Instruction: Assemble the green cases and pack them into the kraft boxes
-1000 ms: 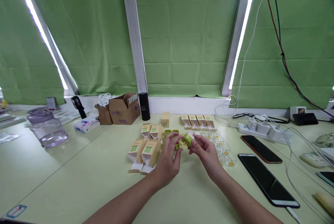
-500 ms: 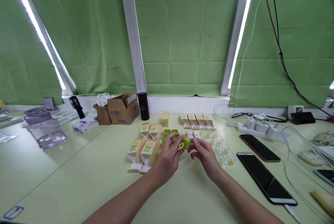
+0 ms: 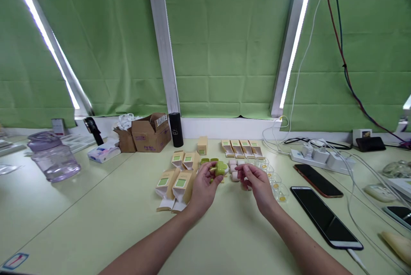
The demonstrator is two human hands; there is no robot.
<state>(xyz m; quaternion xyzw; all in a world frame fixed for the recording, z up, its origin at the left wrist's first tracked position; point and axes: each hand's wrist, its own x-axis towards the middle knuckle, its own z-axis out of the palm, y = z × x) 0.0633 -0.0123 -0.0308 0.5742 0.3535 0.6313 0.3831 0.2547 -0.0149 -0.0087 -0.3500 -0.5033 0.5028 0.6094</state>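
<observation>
Mid-frame, the left hand (image 3: 202,187) pinches a green case (image 3: 220,168); the right hand (image 3: 258,185), fingers curled, touches pink pieces (image 3: 234,175).

Both forearms outstretched, left hand (image 3: 204,185) fingers pinched, right hand (image 3: 258,183) loosely curled.

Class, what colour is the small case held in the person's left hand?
Green: the small case in the left hand shows best in the head view.
</observation>
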